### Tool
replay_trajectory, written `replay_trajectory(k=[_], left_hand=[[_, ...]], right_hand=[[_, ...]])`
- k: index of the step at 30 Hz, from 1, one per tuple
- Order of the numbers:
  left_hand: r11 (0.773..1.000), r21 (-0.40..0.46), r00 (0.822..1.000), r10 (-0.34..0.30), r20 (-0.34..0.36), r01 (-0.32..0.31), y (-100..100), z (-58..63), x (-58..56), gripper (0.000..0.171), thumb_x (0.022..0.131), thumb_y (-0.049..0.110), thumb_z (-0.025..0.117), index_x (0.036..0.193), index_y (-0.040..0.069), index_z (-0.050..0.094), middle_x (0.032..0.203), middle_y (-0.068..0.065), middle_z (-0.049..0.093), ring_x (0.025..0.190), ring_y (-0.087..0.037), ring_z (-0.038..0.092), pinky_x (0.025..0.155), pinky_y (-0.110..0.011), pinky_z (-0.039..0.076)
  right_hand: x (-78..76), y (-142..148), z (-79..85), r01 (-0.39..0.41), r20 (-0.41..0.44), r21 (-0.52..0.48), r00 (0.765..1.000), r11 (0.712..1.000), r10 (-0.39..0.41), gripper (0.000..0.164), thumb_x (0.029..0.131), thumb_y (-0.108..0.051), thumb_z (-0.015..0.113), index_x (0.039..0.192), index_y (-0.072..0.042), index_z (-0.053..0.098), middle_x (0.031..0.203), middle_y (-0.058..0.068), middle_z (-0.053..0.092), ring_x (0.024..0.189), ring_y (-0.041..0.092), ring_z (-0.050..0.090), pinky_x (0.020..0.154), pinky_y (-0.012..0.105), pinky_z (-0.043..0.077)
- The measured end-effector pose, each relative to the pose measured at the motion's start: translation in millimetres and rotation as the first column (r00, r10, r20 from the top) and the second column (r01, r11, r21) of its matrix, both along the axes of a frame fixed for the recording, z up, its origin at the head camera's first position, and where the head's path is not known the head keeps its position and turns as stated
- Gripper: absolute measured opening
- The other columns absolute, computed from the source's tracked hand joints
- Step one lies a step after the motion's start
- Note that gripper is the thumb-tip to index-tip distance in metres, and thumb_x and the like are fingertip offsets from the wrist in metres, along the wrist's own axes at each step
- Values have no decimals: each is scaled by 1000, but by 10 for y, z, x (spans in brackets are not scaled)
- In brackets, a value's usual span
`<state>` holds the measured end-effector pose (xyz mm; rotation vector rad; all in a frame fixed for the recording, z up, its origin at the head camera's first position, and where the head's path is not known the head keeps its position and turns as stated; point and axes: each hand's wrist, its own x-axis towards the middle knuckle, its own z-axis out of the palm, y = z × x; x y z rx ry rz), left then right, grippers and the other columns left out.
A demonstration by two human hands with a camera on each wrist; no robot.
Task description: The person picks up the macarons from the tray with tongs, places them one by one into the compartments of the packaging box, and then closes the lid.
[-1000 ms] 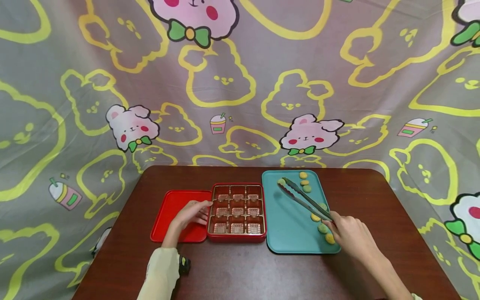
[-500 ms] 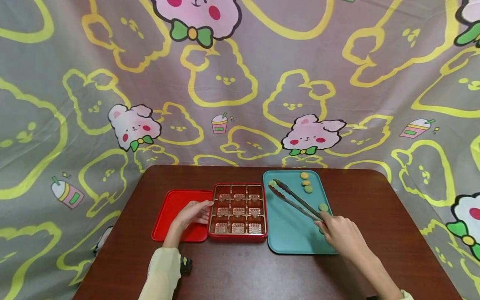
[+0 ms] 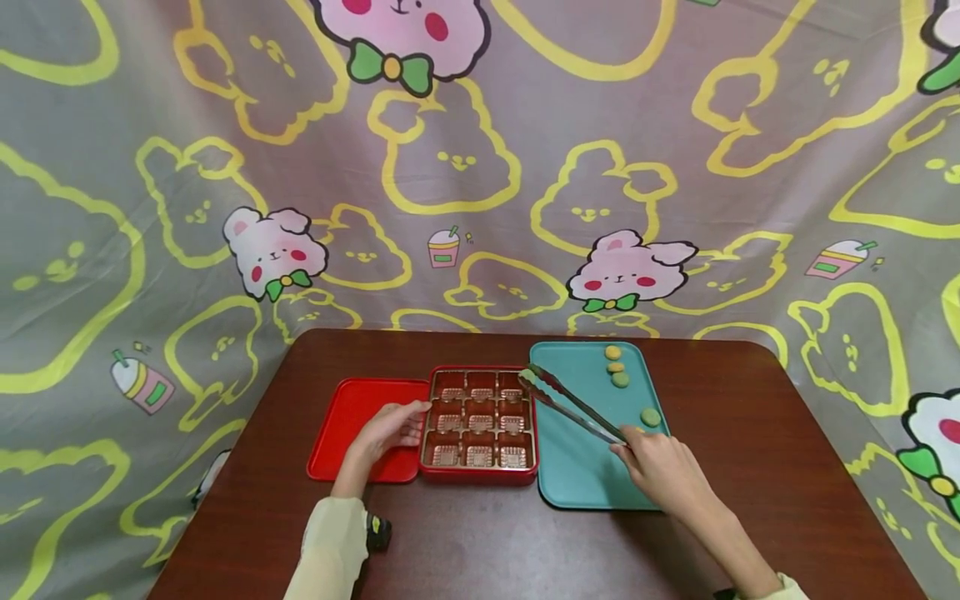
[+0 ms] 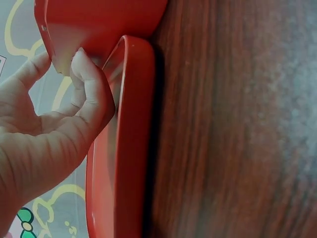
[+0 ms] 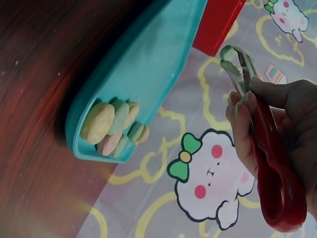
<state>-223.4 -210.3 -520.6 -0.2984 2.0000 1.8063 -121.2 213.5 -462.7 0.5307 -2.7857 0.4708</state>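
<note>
My right hand [image 3: 666, 468] grips red-handled tongs [image 5: 271, 148], whose tips hold a green macaron [image 5: 227, 53]. The tips with the macaron lie over the far right corner of a red box [image 3: 480, 477] in the head view. Inside the box, a clear insert [image 3: 495, 430] has several square compartments, with no macarons showing in them. My left hand [image 3: 384, 428] holds the box's left side, thumb at the rim and fingers against the outer wall. Beside the right hand lies a teal tray [image 3: 581, 467] bearing several macarons, such as a yellow one [image 5: 97, 123] and a pink one [image 5: 109, 144].
Under my left hand, left of the box, is a flat red tray or lid [image 3: 348, 421]. All of it stands on a dark brown wooden table [image 3: 480, 542]. A grey curtain [image 3: 420, 292] with cartoon rabbits hangs close behind the table.
The right hand has moved the tongs and green macaron leftward, from above the teal tray to the box's far right corner. The left hand stays at the box.
</note>
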Motion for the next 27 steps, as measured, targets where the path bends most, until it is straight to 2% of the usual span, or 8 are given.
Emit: replay_trajectory(k=[15,24,27], left_hand=[[999,-22,1000,28,1,-28,24,-46,-3,32,97,33,67,86,3,68,80,-5,65,69,-16,61,64,-25,56],[999,-4,999,32,-2,-32,20,-58,23,31,98,32,67,79,7,67,74,-2,64,66,-13,60,62,-24,55],[1000,-4,1000,29,-6,-29,16,-53,19,32,98,33,67,80,7,68,74,-2,64,66,-13,60,62,-24,55]], right_hand=[[-37,-127,-36,-39,-8,2,999,999,39,23,92,-12,79,82,-11,58,57,-9,36,50,6,35,45,25,33],[-72,-149,-94,-75,-77,25,994,997,77,39,90,-12,80,73,-16,45,56,-9,28,48,5,28,43,24,25],[-77,-154,-101,-71,-79,25,994,997,73,35,90,-14,80,75,-15,48,56,-9,29,49,5,29,42,24,24]])
